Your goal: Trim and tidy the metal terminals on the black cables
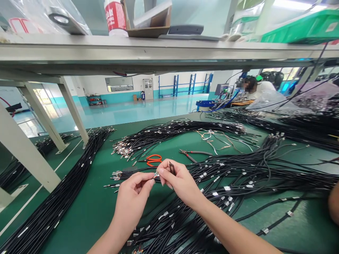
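Note:
Both hands meet over the middle of the bench. My left hand [137, 190] is closed in a pinch on a small metallic connector [156, 174] with bits of orange at it. The fingertips of my right hand [176, 178] close on the same connector from the other side. A dark, flat, slotted tool [172, 168] sticks up between my right fingers; its other end is hidden. Just beyond the hands lie orange-handled scissors [154, 160] and red-and-grey cutting pliers [196, 154]. Black cables [212, 173] with silvery tags run beneath and beside my right hand.
On the green bench [82, 211], cable bundles lie at the left [71, 187] and at the back [169, 132]. Loose pale wires [214, 137] are behind the pliers. A shelf [132, 51] crosses overhead. A co-worker [258, 86] sits beyond, and someone's skin shows at the right edge.

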The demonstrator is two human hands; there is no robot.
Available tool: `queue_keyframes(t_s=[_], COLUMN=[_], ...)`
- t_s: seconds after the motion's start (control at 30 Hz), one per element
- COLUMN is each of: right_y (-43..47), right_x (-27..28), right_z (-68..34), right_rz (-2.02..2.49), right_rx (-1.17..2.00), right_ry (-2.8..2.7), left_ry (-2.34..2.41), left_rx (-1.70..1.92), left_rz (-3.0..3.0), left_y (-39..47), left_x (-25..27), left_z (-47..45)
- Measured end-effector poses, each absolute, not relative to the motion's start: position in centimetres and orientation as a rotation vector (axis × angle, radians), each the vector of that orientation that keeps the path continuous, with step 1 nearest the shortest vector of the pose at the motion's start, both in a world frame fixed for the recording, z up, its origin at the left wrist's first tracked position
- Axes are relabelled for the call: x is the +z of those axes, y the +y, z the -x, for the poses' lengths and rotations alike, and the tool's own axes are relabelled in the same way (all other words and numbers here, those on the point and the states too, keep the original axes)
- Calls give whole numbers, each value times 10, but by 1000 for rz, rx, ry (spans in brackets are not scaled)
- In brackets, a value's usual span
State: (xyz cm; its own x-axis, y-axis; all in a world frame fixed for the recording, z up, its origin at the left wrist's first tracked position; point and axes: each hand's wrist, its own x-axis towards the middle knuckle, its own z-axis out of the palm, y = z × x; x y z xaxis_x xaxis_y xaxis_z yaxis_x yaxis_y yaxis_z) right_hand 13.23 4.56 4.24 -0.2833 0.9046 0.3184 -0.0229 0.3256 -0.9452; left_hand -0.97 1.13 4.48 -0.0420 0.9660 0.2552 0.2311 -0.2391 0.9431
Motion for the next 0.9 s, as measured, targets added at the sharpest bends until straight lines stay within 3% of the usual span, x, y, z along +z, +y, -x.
queue_keyframes(t_s=[0.9], right_y=[45], right_x=[46], right_z=[-135], right_rz=[827], right_rx=[1152], right_ry=[-1705], left_ry=[1266], left_rx=[1279], left_rz=[-1472], left_y=[15], left_x=[42], left_z=[13])
